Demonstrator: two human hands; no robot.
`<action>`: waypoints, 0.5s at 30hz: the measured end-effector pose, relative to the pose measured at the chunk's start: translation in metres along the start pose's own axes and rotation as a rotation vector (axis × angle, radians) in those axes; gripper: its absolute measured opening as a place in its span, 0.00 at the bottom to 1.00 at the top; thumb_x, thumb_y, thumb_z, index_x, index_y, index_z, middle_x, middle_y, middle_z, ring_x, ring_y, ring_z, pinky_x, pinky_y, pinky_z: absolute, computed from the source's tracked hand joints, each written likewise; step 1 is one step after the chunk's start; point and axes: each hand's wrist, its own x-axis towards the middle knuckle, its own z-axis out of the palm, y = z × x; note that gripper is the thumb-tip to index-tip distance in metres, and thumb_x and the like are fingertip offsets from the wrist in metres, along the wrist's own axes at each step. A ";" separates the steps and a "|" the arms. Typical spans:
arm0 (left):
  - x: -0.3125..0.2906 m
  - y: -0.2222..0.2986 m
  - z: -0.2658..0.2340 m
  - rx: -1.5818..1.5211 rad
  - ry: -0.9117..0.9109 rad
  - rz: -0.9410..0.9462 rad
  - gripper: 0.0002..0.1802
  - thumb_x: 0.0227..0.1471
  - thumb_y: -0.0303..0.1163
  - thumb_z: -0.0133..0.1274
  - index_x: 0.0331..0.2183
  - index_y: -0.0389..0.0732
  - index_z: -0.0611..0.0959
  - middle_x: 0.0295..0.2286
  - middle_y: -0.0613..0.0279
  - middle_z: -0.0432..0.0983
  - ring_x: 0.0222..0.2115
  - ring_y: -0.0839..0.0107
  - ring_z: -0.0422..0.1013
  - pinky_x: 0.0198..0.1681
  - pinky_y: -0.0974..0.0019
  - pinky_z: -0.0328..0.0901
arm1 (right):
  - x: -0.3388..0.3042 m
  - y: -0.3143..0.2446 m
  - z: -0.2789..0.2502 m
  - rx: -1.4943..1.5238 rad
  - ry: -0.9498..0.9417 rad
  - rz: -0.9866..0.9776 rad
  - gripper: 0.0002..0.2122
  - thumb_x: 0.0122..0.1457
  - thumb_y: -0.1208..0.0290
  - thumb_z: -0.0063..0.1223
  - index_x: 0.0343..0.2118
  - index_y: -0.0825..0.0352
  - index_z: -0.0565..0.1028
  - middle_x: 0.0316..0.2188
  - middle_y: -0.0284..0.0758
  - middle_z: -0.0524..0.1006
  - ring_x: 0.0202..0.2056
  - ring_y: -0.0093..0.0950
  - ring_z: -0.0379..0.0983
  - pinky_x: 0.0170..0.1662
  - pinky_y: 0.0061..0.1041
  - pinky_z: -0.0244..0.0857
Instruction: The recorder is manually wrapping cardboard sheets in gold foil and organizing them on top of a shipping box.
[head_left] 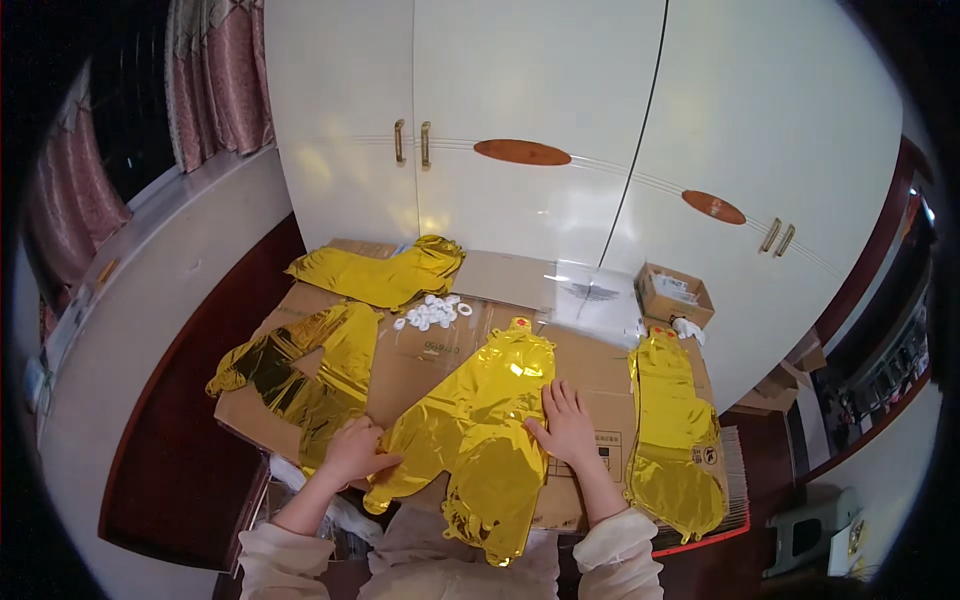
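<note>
A flat, uninflated gold foil balloon (470,420) lies across the cardboard right before me, with a small red spot on its far tab. At its left edge, my left hand (355,452) is closed, fingers curled and thumb over the foil corner. My right hand (567,425) rests on the balloon's right edge and the cardboard, fingers stretched out and apart. Left of them lies a second gold foil balloon (345,350), angular and creased. More flat foil balloons lie at the far left (375,275) and along the right side (668,420).
Flattened cardboard (420,370) covers the work surface. Behind the balloons sits a pile of small white rings (432,312). A clear plastic bag (595,295) and a small open carton (675,295) stand near the white cabinet (520,60). A grey stool (810,530) is at lower right.
</note>
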 end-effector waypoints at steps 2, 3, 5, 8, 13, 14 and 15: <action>0.000 -0.006 0.004 -0.126 -0.028 0.023 0.24 0.42 0.50 0.64 0.27 0.38 0.80 0.29 0.54 0.74 0.34 0.55 0.72 0.38 0.57 0.67 | 0.000 -0.001 0.000 -0.024 0.003 -0.041 0.32 0.62 0.43 0.41 0.63 0.60 0.61 0.65 0.48 0.55 0.67 0.43 0.46 0.67 0.47 0.39; 0.002 0.002 -0.005 -0.241 -0.098 0.001 0.22 0.42 0.48 0.64 0.27 0.38 0.80 0.26 0.55 0.74 0.31 0.56 0.73 0.35 0.58 0.67 | -0.001 0.000 -0.001 -0.039 0.006 -0.055 0.31 0.62 0.44 0.41 0.63 0.56 0.63 0.65 0.47 0.56 0.67 0.43 0.47 0.67 0.48 0.39; 0.003 0.011 -0.008 -0.432 -0.142 -0.008 0.19 0.44 0.43 0.65 0.26 0.38 0.79 0.21 0.60 0.73 0.25 0.64 0.71 0.29 0.62 0.65 | -0.002 0.003 0.001 -0.006 0.027 -0.058 0.28 0.62 0.44 0.41 0.62 0.50 0.64 0.65 0.45 0.57 0.67 0.43 0.48 0.67 0.51 0.38; -0.002 0.020 -0.002 -0.667 -0.109 0.003 0.17 0.47 0.38 0.65 0.26 0.37 0.76 0.18 0.69 0.68 0.20 0.79 0.64 0.23 0.70 0.60 | -0.003 0.004 -0.002 -0.002 0.024 -0.067 0.27 0.62 0.44 0.42 0.62 0.47 0.65 0.65 0.41 0.57 0.66 0.43 0.49 0.66 0.53 0.38; -0.003 0.053 -0.010 -0.903 -0.070 0.025 0.15 0.51 0.36 0.62 0.25 0.37 0.76 0.19 0.72 0.65 0.21 0.84 0.61 0.24 0.74 0.59 | -0.008 0.015 -0.005 -0.047 -0.005 -0.050 0.27 0.62 0.43 0.40 0.62 0.46 0.64 0.65 0.38 0.57 0.67 0.42 0.48 0.66 0.55 0.38; -0.002 0.059 -0.010 -0.918 -0.036 0.030 0.16 0.50 0.37 0.63 0.26 0.36 0.76 0.18 0.70 0.66 0.21 0.82 0.62 0.25 0.73 0.61 | -0.010 0.018 -0.007 -0.048 -0.014 -0.036 0.27 0.62 0.42 0.39 0.62 0.45 0.64 0.65 0.37 0.57 0.67 0.42 0.48 0.66 0.55 0.37; -0.001 0.066 -0.010 -0.934 0.003 0.071 0.15 0.49 0.37 0.63 0.26 0.36 0.77 0.20 0.69 0.67 0.21 0.82 0.63 0.25 0.73 0.61 | -0.013 0.022 -0.009 -0.050 -0.022 -0.021 0.27 0.62 0.41 0.37 0.62 0.45 0.63 0.66 0.37 0.57 0.67 0.41 0.48 0.66 0.55 0.37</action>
